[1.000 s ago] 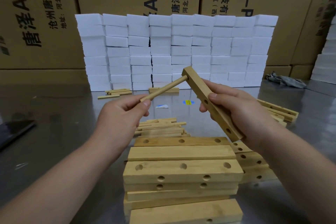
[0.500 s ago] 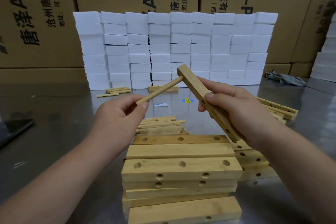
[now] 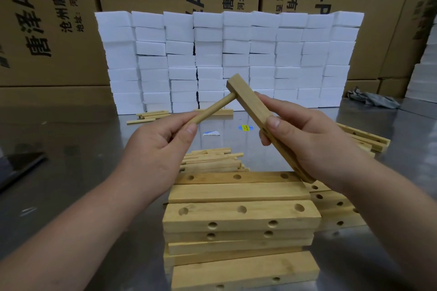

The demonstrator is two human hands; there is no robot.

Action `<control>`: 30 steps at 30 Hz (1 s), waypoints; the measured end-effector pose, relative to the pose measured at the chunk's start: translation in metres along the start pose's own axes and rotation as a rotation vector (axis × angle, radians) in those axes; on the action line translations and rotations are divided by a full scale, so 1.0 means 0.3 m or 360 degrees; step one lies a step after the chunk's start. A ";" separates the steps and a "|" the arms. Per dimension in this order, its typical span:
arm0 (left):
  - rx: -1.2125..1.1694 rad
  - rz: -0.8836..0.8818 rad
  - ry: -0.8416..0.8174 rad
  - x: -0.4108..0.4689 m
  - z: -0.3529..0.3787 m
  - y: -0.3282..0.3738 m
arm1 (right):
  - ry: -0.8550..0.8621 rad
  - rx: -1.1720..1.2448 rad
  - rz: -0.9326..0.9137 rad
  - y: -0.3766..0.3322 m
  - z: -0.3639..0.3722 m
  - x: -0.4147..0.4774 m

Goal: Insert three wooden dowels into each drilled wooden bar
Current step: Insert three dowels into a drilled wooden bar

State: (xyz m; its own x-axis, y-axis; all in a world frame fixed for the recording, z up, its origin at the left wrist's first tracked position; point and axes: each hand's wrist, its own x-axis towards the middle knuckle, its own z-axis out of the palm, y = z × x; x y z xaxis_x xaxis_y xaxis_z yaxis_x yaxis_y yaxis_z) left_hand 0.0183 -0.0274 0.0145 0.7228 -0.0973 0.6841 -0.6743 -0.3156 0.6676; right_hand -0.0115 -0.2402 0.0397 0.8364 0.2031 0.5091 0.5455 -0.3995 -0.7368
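Dowel [image 3: 212, 109] (1st of 3) prob. deeper in bar [image 3: 250, 104]; L hand [image 3: 156, 149] pinches it, R hand [image 3: 307, 139] grips bar. Next: seat fully.

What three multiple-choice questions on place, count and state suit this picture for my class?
1. Where is the nearer dowel pile? A on the floor; B behind the bar stack; C in a bucket.
2. How many dowels show in the held bar? A one; B two; C three.
3. The left hand is: A flat; B holding a bar; C pinching a dowel.
B, it lies just beyond the stack; A, one sticks out; C, thumb and finger grip it.
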 end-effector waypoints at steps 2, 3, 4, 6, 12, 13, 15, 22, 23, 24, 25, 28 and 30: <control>0.0015 0.0006 0.0004 0.003 -0.002 0.005 | 0.0006 0.0060 0.0004 -0.001 0.002 -0.001; 0.0012 -0.0006 0.0006 0.004 -0.004 0.007 | 0.0006 0.0091 0.0007 -0.001 0.001 -0.003; -0.0001 -0.0027 0.0002 0.006 -0.006 0.009 | 0.0006 0.0105 0.0007 -0.001 0.001 -0.005; -0.0040 -0.0086 -0.0026 0.008 -0.008 0.014 | -0.0004 0.0124 -0.0005 -0.002 0.003 -0.009; -0.0382 -0.0306 -0.0205 0.019 -0.002 0.023 | -0.0003 0.0083 -0.0050 0.009 0.004 -0.011; -0.0491 -0.0354 -0.0251 0.023 -0.004 0.025 | 0.0011 0.0095 -0.0068 0.008 0.004 -0.013; -0.0654 -0.0423 -0.0348 0.026 -0.009 0.028 | 0.0032 0.0106 -0.0101 0.007 0.004 -0.016; -0.0293 -0.0464 -0.0249 0.062 -0.031 -0.015 | 0.0135 0.0131 -0.0077 0.025 0.040 -0.008; -0.0224 -0.0476 -0.0163 0.070 -0.047 -0.031 | 0.0220 0.0164 -0.0084 0.025 0.040 -0.006; -0.0124 -0.0468 -0.0062 0.077 -0.066 -0.054 | 0.0336 0.0229 -0.0090 0.026 0.036 -0.002; 0.0003 -0.0453 0.0027 0.079 -0.082 -0.077 | 0.0467 0.0308 -0.0086 0.030 0.028 0.002; 0.0323 -0.0565 0.0006 0.065 -0.083 -0.143 | 0.0764 0.0489 0.0046 0.051 0.008 0.016; 0.0428 -0.0694 -0.0166 0.046 -0.062 -0.189 | 0.0851 0.0552 0.0172 0.067 0.006 0.019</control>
State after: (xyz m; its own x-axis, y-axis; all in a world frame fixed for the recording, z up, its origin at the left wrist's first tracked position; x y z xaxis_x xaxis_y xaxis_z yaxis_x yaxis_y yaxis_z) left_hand 0.0636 0.0068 -0.0083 0.9482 0.0081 0.3174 -0.2547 -0.5776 0.7756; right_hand 0.0044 -0.2455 0.0269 0.7943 -0.3315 0.5092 0.5201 -0.0622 -0.8518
